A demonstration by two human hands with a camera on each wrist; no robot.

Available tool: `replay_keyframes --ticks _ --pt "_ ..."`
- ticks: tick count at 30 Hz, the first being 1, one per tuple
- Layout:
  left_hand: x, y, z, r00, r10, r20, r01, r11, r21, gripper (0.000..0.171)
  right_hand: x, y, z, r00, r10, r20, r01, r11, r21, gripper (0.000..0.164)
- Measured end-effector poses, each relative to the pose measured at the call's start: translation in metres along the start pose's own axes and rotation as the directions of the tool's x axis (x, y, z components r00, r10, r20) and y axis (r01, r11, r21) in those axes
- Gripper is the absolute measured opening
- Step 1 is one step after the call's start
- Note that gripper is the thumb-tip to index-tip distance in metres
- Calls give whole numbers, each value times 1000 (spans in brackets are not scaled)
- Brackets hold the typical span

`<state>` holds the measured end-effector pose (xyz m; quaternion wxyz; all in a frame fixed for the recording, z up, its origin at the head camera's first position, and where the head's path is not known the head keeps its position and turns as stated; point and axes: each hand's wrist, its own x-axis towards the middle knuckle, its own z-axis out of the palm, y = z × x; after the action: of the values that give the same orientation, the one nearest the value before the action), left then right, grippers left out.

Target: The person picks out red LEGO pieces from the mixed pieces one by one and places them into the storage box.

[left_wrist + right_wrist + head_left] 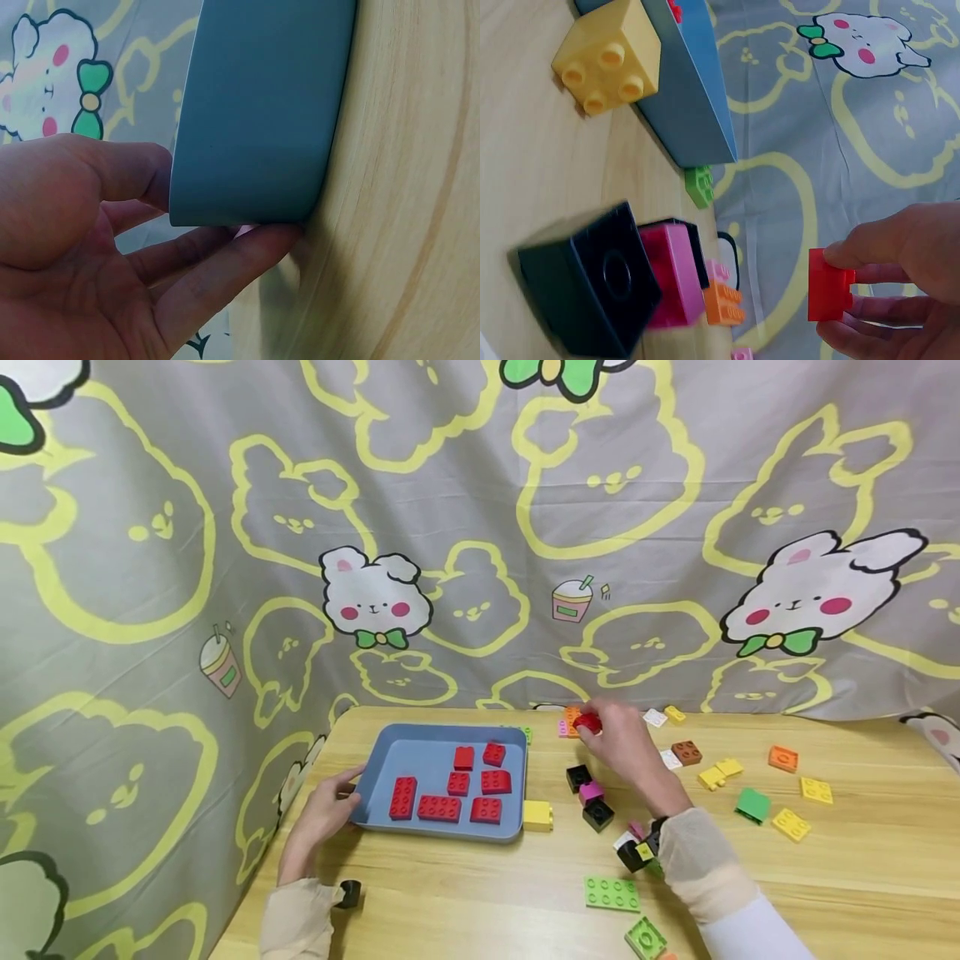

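My left hand [330,806] holds the left end of a blue-grey tray [442,834]. In the left wrist view, the thumb is at the tray's rim and other fingers touch its end wall. Several red toy bricks [439,808] lie inside the tray, spread over its middle and right side. My right hand [626,743] pinches a red brick [829,285] between thumb and fingers, raised above the table's far side. Below it in the head view are an orange brick [572,720], black bricks [597,815] and a magenta brick [591,792].
A yellow brick [537,816] stands against the tray's right side. Yellow, brown, white, orange and green bricks [752,807] are scattered to the right. Light green bricks [612,893] lie near the front. A patterned curtain [465,527] hangs behind and left of the wooden table [465,893].
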<state>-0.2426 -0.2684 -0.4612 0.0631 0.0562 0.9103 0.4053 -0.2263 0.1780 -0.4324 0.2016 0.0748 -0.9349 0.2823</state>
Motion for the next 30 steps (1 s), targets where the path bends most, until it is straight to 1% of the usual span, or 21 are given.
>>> replay_keyframes --ticks 5,8,12,15,22,25,30 --pt "3 1 0 1000 -1 0 1 1000 21 50 3 -8 6 1000 20 21 -19 1000 -14 29" --pt "4 1 1 1000 3 7 -3 1000 25 50 4 -12 11 1000 13 25 -13 1000 -1 28" --pt "4 0 1 1000 11 8 -11 1000 19 49 7 -18 20 1000 -25 11 24 999 40 24" --pt "3 -2 1 1000 5 6 -5 1000 11 50 9 -24 27 999 -49 3 48 997 62 23" --pt "3 -3 0 1000 2 8 -2 1000 17 49 15 -38 40 994 -104 -42 106 993 52 20" --pt "3 -2 -1 1000 7 10 -8 1000 16 49 16 -45 46 996 -84 -33 86 994 71 20" --pt "2 -1 -1 1000 -2 15 2 1000 10 49 16 -58 55 999 -23 44 19 995 94 22"
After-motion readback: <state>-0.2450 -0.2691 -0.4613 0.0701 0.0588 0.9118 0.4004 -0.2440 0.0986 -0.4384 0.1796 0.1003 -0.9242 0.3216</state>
